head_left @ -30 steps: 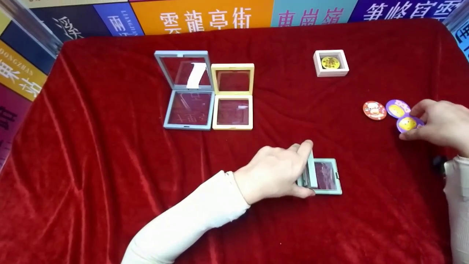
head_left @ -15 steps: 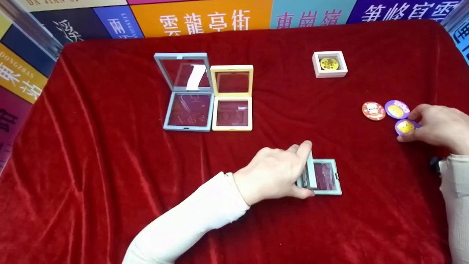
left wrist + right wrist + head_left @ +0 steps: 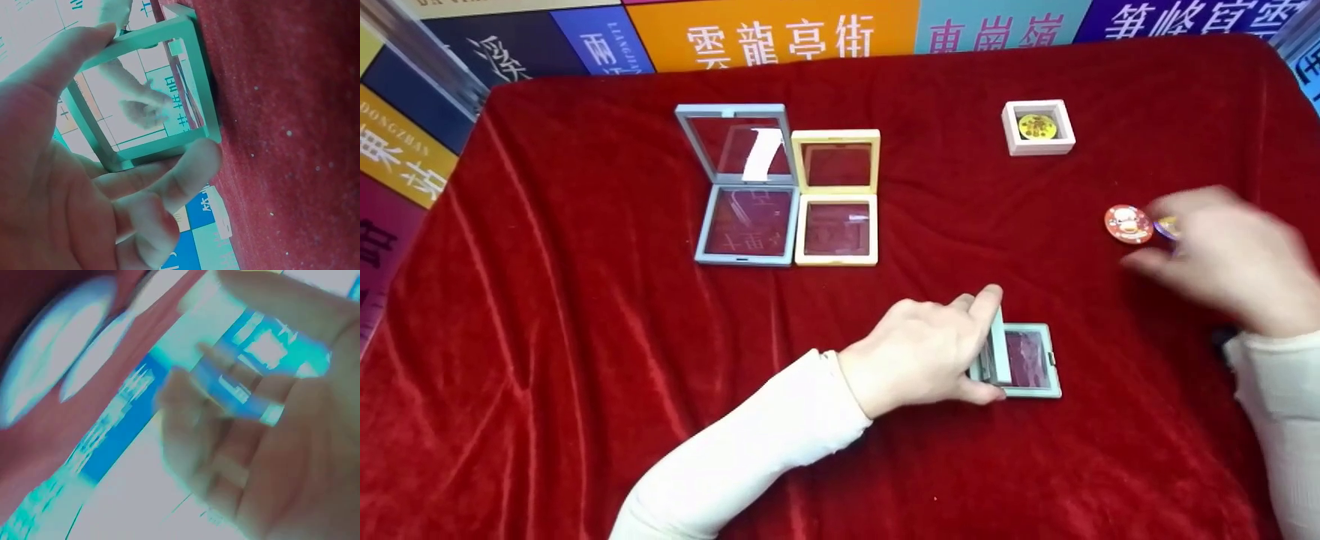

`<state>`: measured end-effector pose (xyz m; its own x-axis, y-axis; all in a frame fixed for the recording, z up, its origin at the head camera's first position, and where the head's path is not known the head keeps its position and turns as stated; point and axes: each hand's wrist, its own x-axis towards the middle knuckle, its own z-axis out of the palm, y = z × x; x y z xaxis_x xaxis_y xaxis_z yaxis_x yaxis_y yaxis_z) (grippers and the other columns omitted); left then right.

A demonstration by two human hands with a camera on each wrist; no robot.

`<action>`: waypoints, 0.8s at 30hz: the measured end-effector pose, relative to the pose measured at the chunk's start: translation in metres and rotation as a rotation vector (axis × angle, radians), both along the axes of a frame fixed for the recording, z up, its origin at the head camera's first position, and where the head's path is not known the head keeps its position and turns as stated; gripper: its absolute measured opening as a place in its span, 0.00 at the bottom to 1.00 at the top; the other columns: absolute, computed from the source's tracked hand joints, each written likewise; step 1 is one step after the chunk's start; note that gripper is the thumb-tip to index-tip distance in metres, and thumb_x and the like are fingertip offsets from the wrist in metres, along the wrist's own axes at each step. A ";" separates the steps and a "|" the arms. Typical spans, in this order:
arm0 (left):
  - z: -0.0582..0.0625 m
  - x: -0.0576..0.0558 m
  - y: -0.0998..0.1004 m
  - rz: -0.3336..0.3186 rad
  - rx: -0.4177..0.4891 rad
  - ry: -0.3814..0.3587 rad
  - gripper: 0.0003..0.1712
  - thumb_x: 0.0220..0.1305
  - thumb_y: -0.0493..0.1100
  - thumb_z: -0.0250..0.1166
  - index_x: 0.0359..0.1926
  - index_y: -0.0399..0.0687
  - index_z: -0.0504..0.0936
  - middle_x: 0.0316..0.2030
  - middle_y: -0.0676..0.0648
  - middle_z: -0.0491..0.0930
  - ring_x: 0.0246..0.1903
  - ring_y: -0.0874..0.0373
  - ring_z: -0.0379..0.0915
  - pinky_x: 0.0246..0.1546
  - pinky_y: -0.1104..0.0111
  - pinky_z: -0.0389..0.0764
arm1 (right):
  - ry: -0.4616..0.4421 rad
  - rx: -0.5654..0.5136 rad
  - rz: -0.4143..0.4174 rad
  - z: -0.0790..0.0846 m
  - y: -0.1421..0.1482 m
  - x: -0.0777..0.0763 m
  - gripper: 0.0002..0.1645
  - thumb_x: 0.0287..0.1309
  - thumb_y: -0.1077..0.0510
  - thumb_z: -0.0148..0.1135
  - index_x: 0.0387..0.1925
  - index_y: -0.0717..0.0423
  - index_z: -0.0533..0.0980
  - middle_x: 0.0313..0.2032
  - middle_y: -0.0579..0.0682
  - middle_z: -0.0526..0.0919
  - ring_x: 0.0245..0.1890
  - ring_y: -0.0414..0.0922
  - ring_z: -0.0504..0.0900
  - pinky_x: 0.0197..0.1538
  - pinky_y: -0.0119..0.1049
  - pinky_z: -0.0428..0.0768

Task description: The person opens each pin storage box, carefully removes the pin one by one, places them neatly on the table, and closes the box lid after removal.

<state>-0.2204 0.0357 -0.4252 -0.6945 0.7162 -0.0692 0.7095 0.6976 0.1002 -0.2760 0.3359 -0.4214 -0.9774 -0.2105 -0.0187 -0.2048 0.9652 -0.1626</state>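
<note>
My left hand (image 3: 926,356) grips the raised lid of a small mint-green display frame (image 3: 1035,392), whose other half lies flat on the cloth. In the left wrist view, the thumb and fingers hold opposite edges of the clear-windowed lid (image 3: 205,84). Blurred, my right hand (image 3: 1237,255) hovers by the round badges, thumb and fingers apart with nothing visible between them. A red badge (image 3: 1128,225) with a white figure lies beside it. One purple badge (image 3: 1167,227) is partly covered by the hand; the other is hidden in the head view. Blurred discs (image 3: 56,349) appear in the right wrist view.
A blue frame (image 3: 746,262) and a yellow-and-cream frame (image 3: 837,261) stand with lids raised at the back left. A pale frame (image 3: 1039,150) holding a yellow disc sits at the back right. Wrinkled red cloth (image 3: 622,375) covers the table, with printed panels (image 3: 780,34) behind.
My right hand has let go of the lower purple badge and shifted left over the purple badges, its fingers wider apart. My left hand and the mint-green frame stay put.
</note>
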 end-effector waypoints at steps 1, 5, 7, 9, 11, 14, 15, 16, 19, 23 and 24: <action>0.000 0.000 0.000 0.000 0.003 0.001 0.54 0.47 0.74 0.63 0.65 0.46 0.58 0.42 0.56 0.79 0.24 0.61 0.78 0.21 0.69 0.78 | 0.025 -0.025 0.106 -0.001 -0.012 0.003 0.19 0.46 0.54 0.70 0.40 0.56 0.77 0.38 0.57 0.79 0.40 0.54 0.77 0.34 0.51 0.72; -0.001 -0.001 0.000 0.000 0.022 0.014 0.55 0.47 0.73 0.63 0.66 0.46 0.58 0.44 0.56 0.79 0.25 0.61 0.79 0.22 0.68 0.79 | 0.022 -0.075 0.512 -0.005 -0.053 0.017 0.18 0.39 0.60 0.73 0.35 0.43 0.79 0.35 0.38 0.79 0.33 0.36 0.76 0.36 0.37 0.75; 0.000 -0.002 -0.001 0.002 0.029 0.014 0.55 0.47 0.73 0.64 0.67 0.46 0.57 0.44 0.56 0.79 0.26 0.60 0.79 0.23 0.68 0.79 | -0.003 -0.057 0.617 -0.005 -0.065 0.023 0.20 0.37 0.60 0.74 0.34 0.40 0.78 0.34 0.35 0.76 0.30 0.32 0.73 0.33 0.34 0.74; 0.001 -0.003 -0.001 0.003 0.022 -0.003 0.56 0.48 0.73 0.63 0.68 0.46 0.56 0.45 0.55 0.79 0.27 0.60 0.80 0.24 0.68 0.79 | -0.054 -0.020 0.649 -0.003 -0.072 0.028 0.20 0.36 0.59 0.74 0.33 0.38 0.77 0.32 0.34 0.73 0.28 0.30 0.70 0.32 0.32 0.74; 0.004 -0.005 -0.002 0.004 0.013 -0.021 0.56 0.48 0.72 0.64 0.70 0.47 0.55 0.45 0.55 0.79 0.28 0.60 0.80 0.26 0.69 0.79 | -0.088 0.001 0.659 -0.002 -0.074 0.031 0.18 0.37 0.58 0.74 0.32 0.38 0.77 0.31 0.33 0.72 0.26 0.29 0.68 0.31 0.31 0.73; 0.008 -0.010 -0.004 -0.003 -0.001 -0.024 0.50 0.49 0.71 0.64 0.67 0.50 0.62 0.44 0.54 0.78 0.29 0.60 0.79 0.25 0.67 0.79 | -0.137 0.008 0.655 0.000 -0.075 0.035 0.16 0.37 0.54 0.74 0.30 0.36 0.77 0.28 0.32 0.71 0.25 0.28 0.66 0.29 0.29 0.70; 0.009 -0.011 -0.006 -0.001 -0.009 -0.017 0.44 0.50 0.70 0.64 0.62 0.52 0.68 0.42 0.55 0.78 0.29 0.59 0.79 0.25 0.67 0.78 | -0.161 0.005 0.653 0.001 -0.075 0.036 0.16 0.37 0.52 0.74 0.29 0.35 0.76 0.27 0.31 0.71 0.24 0.27 0.66 0.29 0.28 0.69; 0.009 -0.013 -0.007 0.009 -0.011 -0.002 0.38 0.51 0.68 0.65 0.56 0.53 0.73 0.40 0.55 0.79 0.28 0.59 0.79 0.24 0.66 0.78 | -0.192 -0.004 0.660 0.001 -0.076 0.037 0.15 0.37 0.51 0.74 0.28 0.34 0.76 0.26 0.30 0.71 0.24 0.27 0.66 0.28 0.27 0.68; 0.009 -0.017 -0.012 0.078 -0.010 0.060 0.18 0.53 0.63 0.66 0.35 0.57 0.81 0.32 0.55 0.80 0.28 0.57 0.79 0.24 0.63 0.78 | -0.309 -0.028 0.684 0.000 -0.084 0.043 0.17 0.36 0.49 0.74 0.26 0.33 0.73 0.22 0.29 0.70 0.23 0.26 0.66 0.26 0.25 0.65; 0.008 -0.016 -0.015 0.215 -0.028 0.098 0.13 0.57 0.59 0.65 0.28 0.58 0.85 0.28 0.54 0.83 0.29 0.55 0.80 0.24 0.61 0.79 | -0.396 -0.047 0.688 -0.004 -0.097 0.051 0.18 0.38 0.50 0.73 0.26 0.34 0.70 0.16 0.28 0.66 0.21 0.25 0.65 0.25 0.25 0.63; 0.008 -0.014 -0.014 0.243 -0.048 0.095 0.14 0.57 0.59 0.64 0.29 0.58 0.86 0.27 0.53 0.83 0.29 0.55 0.80 0.25 0.61 0.79 | -0.397 -0.050 0.679 -0.005 -0.099 0.052 0.17 0.40 0.50 0.73 0.27 0.35 0.70 0.16 0.27 0.66 0.21 0.25 0.65 0.25 0.25 0.64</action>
<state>-0.2349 0.0212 -0.4169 -0.8506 0.5252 -0.0252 0.5253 0.8509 0.0042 -0.2238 0.2365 -0.4261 -0.5572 -0.7688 -0.3137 -0.6643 0.6394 -0.3871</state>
